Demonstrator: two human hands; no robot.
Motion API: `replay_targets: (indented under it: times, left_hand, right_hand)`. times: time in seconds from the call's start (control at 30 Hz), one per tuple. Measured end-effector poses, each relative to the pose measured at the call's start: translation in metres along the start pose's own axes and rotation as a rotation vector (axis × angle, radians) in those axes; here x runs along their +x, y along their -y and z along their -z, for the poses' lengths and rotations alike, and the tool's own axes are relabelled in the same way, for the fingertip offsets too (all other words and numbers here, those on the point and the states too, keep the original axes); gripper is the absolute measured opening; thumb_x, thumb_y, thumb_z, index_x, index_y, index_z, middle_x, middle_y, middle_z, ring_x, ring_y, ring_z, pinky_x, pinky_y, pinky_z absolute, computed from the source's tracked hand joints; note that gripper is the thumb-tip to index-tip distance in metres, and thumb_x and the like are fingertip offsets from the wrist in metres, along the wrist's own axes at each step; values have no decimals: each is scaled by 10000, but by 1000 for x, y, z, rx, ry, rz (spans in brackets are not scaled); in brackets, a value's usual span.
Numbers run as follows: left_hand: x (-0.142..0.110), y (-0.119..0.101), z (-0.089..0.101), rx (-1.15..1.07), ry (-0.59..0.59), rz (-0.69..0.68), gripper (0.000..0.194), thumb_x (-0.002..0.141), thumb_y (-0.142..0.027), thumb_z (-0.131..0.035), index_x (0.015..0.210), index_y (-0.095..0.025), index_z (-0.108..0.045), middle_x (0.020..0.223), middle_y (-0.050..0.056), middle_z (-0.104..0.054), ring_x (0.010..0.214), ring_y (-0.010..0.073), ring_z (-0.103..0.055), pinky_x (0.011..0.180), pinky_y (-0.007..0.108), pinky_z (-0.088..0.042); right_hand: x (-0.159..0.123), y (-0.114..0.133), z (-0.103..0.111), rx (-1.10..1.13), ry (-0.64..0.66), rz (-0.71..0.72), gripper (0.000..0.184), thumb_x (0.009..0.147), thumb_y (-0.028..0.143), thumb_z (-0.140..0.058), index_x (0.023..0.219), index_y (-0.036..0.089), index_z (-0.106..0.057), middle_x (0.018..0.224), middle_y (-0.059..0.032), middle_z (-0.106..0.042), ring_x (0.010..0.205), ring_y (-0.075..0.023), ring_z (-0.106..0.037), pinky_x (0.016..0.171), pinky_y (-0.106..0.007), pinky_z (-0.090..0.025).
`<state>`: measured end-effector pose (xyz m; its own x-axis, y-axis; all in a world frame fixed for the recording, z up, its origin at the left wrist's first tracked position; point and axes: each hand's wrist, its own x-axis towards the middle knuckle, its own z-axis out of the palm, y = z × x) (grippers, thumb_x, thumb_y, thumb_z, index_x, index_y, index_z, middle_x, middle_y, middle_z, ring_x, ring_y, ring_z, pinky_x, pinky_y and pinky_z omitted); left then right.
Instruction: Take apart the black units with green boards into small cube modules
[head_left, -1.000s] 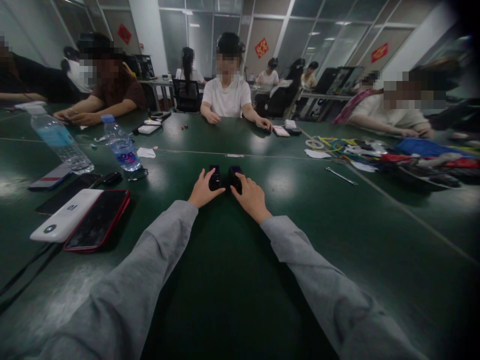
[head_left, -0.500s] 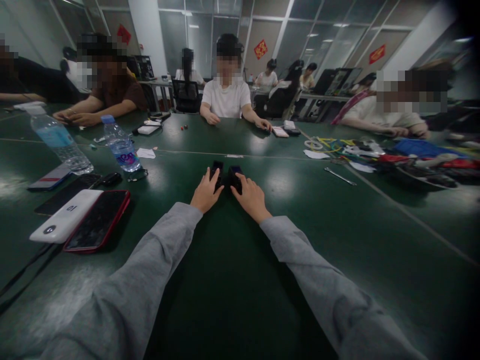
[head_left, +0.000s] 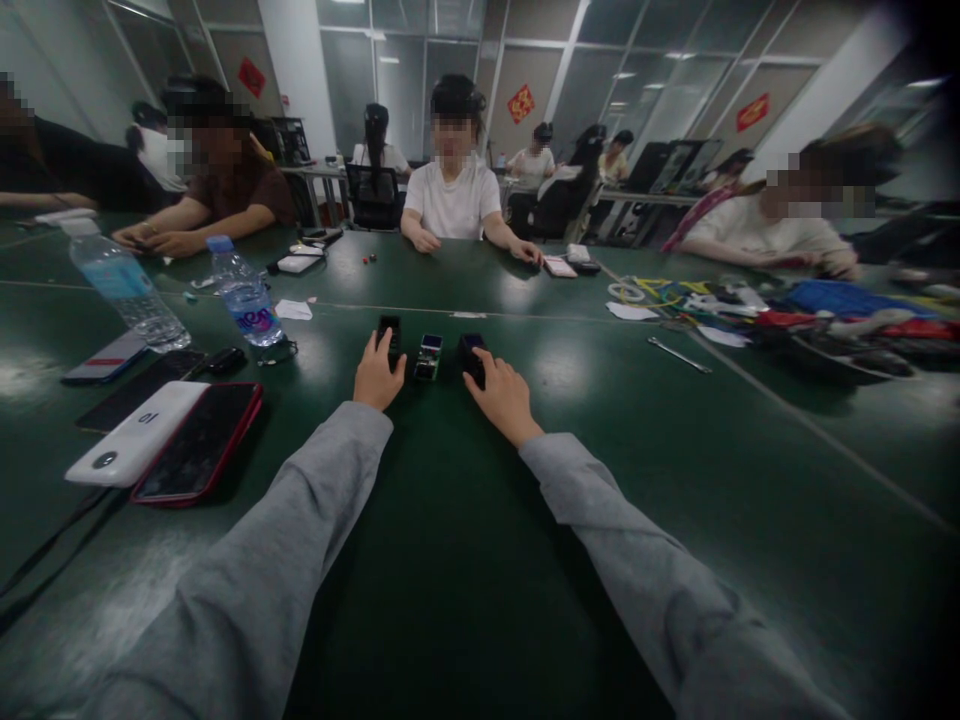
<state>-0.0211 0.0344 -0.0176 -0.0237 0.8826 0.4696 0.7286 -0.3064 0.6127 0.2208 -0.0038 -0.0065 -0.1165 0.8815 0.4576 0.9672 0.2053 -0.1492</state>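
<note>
My left hand (head_left: 377, 376) has its thumb and fingers round a small black casing (head_left: 389, 328) with a hollow-looking face. Just to its right lies a small circuit board (head_left: 428, 358) with a little screen and a green edge; neither hand touches it. My right hand (head_left: 501, 392) rests on a small black box (head_left: 471, 352) with a dark screen, thumb on the near side and fingers curled over the right. Part of each black thing is hidden behind the fingers.
Two water bottles (head_left: 244, 297), a red-cased phone (head_left: 201, 442) and a white power bank (head_left: 135, 440) are at the left. To the right lie a wrench (head_left: 679, 354) and heaped cables (head_left: 750, 300). Across the green table (head_left: 480, 560) sits a person in a white shirt (head_left: 454, 200).
My left hand has moved left with the black casing, away from my right hand. The circuit board now shows between the hands. My right hand has stayed on the black box.
</note>
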Motion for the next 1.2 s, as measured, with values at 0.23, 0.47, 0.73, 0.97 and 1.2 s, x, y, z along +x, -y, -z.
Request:
replay_targets:
  times: [0.23,0.47,0.73,0.97,1.2]
  left_hand:
    - [0,5,-7,20,105,7,704,871,-558,-495,1454,-183,-378,1546,197,-304,1407,411,-315,1119,647,-260]
    - [-7,-24,9,99,86,-216,511,898,-572,-436,1305,-282,-545,1542,67,-357,1464,328,-186,1169,624,-28]
    - [-13,-34,10,202,187,-365,414,888,-486,-497,1228,-282,-619,1274,98,-571,1318,332,-351,1119,572,-152]
    - [-11,-31,6,202,198,-356,422,918,-485,-459,1287,-330,-594,1313,101,-532,1311,344,-338,1096,576,-168]
    - [-10,-30,3,245,182,-370,472,922,-487,-448,1362,-333,-523,1333,103,-520,1307,338,-351,1097,558,-195]
  right_hand:
    - [3,-9,-1,-5,0,-41,487,985,461,-408,1403,210,-394,1041,-116,-598,922,-277,-563,734,-348,-422]
    - [2,-8,0,-3,1,-34,514,981,487,-407,1413,209,-387,1044,-121,-588,937,-282,-559,754,-361,-436]
    - [1,-2,-1,13,35,51,552,955,403,-445,1456,197,-344,1079,-120,-579,978,-271,-550,820,-367,-446]
    - [1,2,-1,48,20,34,571,978,436,-385,1466,149,-313,1138,-151,-578,1013,-290,-547,839,-394,-458]
    - [4,-1,10,179,-141,-7,582,992,444,-340,1472,121,-274,1312,-174,-515,1154,-293,-513,946,-432,-445]
